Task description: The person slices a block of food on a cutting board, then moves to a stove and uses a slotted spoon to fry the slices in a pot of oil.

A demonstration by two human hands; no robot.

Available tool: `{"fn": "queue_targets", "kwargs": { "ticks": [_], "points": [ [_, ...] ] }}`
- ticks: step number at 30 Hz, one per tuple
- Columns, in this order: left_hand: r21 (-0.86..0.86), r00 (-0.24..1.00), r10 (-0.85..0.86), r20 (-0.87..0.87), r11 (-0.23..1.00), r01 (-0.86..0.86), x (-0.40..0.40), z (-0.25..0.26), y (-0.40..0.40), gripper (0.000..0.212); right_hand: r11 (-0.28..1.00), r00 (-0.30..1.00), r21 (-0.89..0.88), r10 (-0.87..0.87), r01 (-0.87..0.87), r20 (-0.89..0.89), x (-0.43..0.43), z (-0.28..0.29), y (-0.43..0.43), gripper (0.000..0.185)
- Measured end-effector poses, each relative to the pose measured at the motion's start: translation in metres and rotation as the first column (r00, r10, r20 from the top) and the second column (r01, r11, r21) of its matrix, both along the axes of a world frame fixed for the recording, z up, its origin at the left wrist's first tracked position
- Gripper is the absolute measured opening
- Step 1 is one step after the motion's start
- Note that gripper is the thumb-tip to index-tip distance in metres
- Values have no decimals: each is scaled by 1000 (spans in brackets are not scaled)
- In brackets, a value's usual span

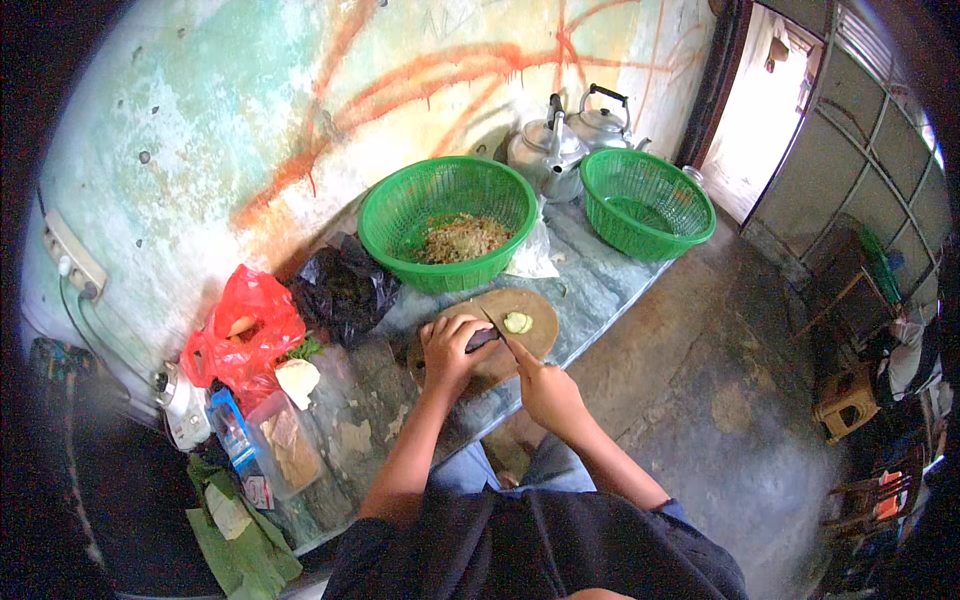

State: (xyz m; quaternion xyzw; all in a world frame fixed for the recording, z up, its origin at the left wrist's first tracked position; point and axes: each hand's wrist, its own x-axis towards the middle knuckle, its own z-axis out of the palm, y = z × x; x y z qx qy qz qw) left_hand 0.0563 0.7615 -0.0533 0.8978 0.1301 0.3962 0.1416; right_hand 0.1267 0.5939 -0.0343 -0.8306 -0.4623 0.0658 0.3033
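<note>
My left hand (451, 346) holds a dark purple vegetable (481, 340), perhaps an eggplant, down on a round wooden cutting board (540, 315). A kitchen knife (493, 321) is gripped in my right hand (546, 388), its blade against the vegetable's right end. Just right of the blade, a few pale slices (518, 322) lie overlapping on the board. My left palm and fingers hide much of the board's left side.
Behind the board stand a green plastic basket (450, 281) with brown shredded food, another green basket (649, 244) and two metal kettles (551, 146). Leftward are a black plastic bag (345, 285), a red plastic bag (251, 337), a clear container (289, 450) and banana leaves (244, 551).
</note>
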Motion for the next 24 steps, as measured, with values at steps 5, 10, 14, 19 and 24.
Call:
{"fn": "queue_targets", "kwargs": {
  "ticks": [5,10,14,19,24],
  "points": [
    [22,1000,-3,-27,1000,3,-2,-3,2,28,999,998,-34,-2,0,-63,-4,2,-13,50],
    [-4,999,-35,-20,999,35,-2,0,3,28,999,999,-33,9,-11,-44,-3,6,-10,50],
    [-17,998,-53,-15,998,53,-3,1,3,27,999,998,-21,33,-34,-49,0,9,-6,50],
    [-6,999,-48,-10,999,48,1,3,-2,25,999,1000,42,-2,3,-24,6,0,5,48],
    [42,1000,8,-5,999,-8,-1,-3,2,24,998,998,-54,-34,31,-58,-8,6,-9,42]
  ]
}}
